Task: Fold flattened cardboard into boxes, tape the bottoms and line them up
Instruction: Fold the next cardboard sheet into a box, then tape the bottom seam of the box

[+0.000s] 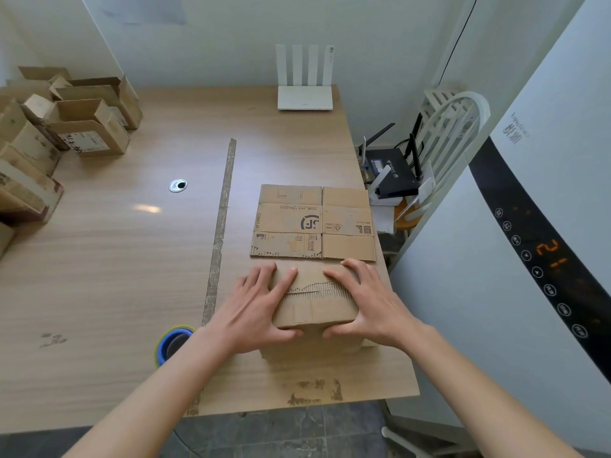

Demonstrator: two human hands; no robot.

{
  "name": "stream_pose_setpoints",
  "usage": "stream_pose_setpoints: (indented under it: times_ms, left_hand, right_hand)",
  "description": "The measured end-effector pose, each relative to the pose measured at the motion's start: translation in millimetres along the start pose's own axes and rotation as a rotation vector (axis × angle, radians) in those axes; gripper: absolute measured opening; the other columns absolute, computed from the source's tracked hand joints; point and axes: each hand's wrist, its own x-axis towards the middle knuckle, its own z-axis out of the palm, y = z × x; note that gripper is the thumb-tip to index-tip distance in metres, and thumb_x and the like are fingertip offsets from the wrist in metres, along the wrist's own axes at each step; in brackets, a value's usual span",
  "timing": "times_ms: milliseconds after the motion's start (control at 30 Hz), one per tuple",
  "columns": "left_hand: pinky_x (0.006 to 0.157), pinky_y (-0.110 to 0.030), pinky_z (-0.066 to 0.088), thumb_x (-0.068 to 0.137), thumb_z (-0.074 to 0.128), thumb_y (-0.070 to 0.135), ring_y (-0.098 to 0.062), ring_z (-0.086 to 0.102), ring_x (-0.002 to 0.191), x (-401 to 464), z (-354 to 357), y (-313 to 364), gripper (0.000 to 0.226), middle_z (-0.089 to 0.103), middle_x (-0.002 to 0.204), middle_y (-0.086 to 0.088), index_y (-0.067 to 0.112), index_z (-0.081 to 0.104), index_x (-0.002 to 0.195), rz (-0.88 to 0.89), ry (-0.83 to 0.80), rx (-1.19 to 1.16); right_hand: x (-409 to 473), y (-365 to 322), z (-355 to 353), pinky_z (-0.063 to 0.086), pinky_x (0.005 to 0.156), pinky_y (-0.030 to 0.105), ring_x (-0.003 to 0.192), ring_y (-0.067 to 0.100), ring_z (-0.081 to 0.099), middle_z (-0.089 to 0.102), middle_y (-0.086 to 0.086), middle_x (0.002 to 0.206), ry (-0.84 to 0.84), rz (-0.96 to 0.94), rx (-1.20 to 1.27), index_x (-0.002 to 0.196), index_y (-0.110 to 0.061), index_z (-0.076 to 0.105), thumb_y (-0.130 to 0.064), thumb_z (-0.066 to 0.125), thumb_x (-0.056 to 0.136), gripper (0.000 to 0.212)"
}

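A small brown cardboard box (pixel 314 302) stands near the table's front right, its flaps folded shut on top with a ragged seam across. My left hand (pixel 261 305) lies on its left side and top, fingers spread, thumb on the near face. My right hand (pixel 367 299) mirrors it on the right, fingers over the top, thumb on the near face. Just behind the box lies a flattened cardboard sheet (pixel 314 223) with black print. A roll of tape (pixel 172 345) with a blue and yellow rim lies by my left forearm.
Several folded boxes (pixel 86 120) crowd the table's far left corner and left edge. A white router (pixel 305 94) stands at the back. A cable hole (pixel 178 185) and a worn strip (pixel 221 226) mark the wooden tabletop. Right of the table stand a chair, routers and a white appliance (pixel 529 259).
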Motion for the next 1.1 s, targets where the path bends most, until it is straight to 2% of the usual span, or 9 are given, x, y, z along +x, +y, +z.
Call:
stream_pose_setpoints:
  times_ms: [233, 467, 633, 700, 800, 900, 967, 1033, 1100]
  left_hand:
    - [0.095, -0.044, 0.044, 0.066, 0.053, 0.083, -0.030, 0.037, 0.124, 8, -14, -6, 0.117, 0.035, 0.138, -0.014, 0.020, 0.020, 0.159, 0.048, 0.158, 0.096]
    - [0.102, -0.049, 0.041, 0.068, 0.054, 0.081, -0.036, 0.032, 0.137, 6, 12, -3, 0.119, 0.029, 0.147, -0.014, 0.024, 0.007, 0.161, -0.039, 0.091, 0.089]
    - [0.087, -0.043, 0.046, 0.073, 0.045, 0.085, -0.031, 0.042, 0.121, 5, 14, -10, 0.111, 0.038, 0.136, -0.010, 0.021, 0.018, 0.159, 0.024, -0.003, 0.083]
    - [0.093, -0.043, 0.045, 0.075, 0.043, 0.086, -0.030, 0.038, 0.125, -2, 21, -10, 0.110, 0.034, 0.141, -0.010, 0.023, 0.013, 0.160, 0.026, -0.015, 0.051]
    - [0.112, -0.042, 0.034, 0.075, 0.039, 0.087, -0.028, 0.020, 0.138, -7, 31, -4, 0.111, 0.017, 0.152, -0.008, 0.029, -0.003, 0.160, -0.019, -0.054, -0.027]
    - [0.118, -0.042, 0.028, 0.074, 0.036, 0.090, -0.027, 0.014, 0.143, -9, 34, -2, 0.112, 0.013, 0.156, -0.006, 0.030, -0.005, 0.160, -0.026, -0.055, -0.047]
    - [0.121, -0.045, 0.024, 0.073, 0.035, 0.092, -0.026, 0.009, 0.148, -9, 35, -4, 0.114, 0.010, 0.160, -0.005, 0.031, -0.006, 0.160, -0.025, -0.051, -0.053]
    - [0.123, -0.046, 0.018, 0.072, 0.038, 0.092, -0.024, 0.001, 0.152, -6, 36, -9, 0.115, 0.001, 0.165, 0.000, 0.033, -0.008, 0.159, -0.006, -0.053, -0.059]
    - [0.125, -0.046, 0.009, 0.074, 0.040, 0.090, -0.019, -0.012, 0.154, -5, 35, -14, 0.114, -0.011, 0.167, 0.006, 0.033, -0.009, 0.159, 0.035, -0.053, -0.067]
  right_hand:
    - [6, -5, -6, 0.040, 0.112, 0.046, 0.143, 0.020, 0.018, 0.020, -0.001, 0.153, 0.197, -0.063, -0.036, 0.154, -0.043, 0.026, -0.073, 0.082, 0.062, 0.112]
    - [13, -2, 20, 0.033, 0.120, 0.051, 0.152, 0.026, 0.006, 0.010, 0.002, 0.159, 0.176, -0.021, -0.083, 0.158, -0.045, 0.013, -0.067, 0.084, 0.066, 0.118]
    - [16, 5, 17, 0.042, 0.113, 0.052, 0.148, 0.023, 0.022, 0.014, -0.004, 0.161, 0.031, -0.010, -0.076, 0.154, -0.050, 0.018, -0.070, 0.078, 0.069, 0.106]
    - [13, 8, 19, 0.041, 0.114, 0.052, 0.148, 0.021, 0.021, 0.008, -0.007, 0.163, -0.038, -0.015, -0.064, 0.155, -0.052, 0.013, -0.071, 0.076, 0.071, 0.107]
    - [4, 9, 29, 0.038, 0.117, 0.048, 0.150, 0.021, 0.019, -0.001, -0.009, 0.163, -0.054, 0.005, -0.016, 0.155, -0.054, 0.005, -0.064, 0.081, 0.073, 0.112]
    - [3, 5, 31, 0.037, 0.118, 0.047, 0.147, 0.022, 0.023, 0.005, -0.006, 0.161, -0.025, 0.010, -0.016, 0.155, -0.048, 0.011, -0.070, 0.080, 0.068, 0.113]
    - [5, 1, 32, 0.028, 0.122, 0.047, 0.151, 0.023, 0.016, 0.004, -0.005, 0.162, -0.015, 0.026, -0.023, 0.155, -0.045, 0.013, -0.081, 0.072, 0.068, 0.112]
    - [5, -3, 36, 0.009, 0.125, 0.046, 0.157, 0.019, -0.009, -0.005, -0.008, 0.168, -0.013, 0.046, -0.011, 0.157, -0.046, 0.010, -0.089, 0.056, 0.075, 0.104]
    - [4, -6, 40, -0.003, 0.125, 0.042, 0.154, 0.010, -0.027, -0.017, -0.014, 0.170, 0.004, 0.060, 0.005, 0.160, -0.047, 0.005, -0.085, 0.035, 0.089, 0.086]
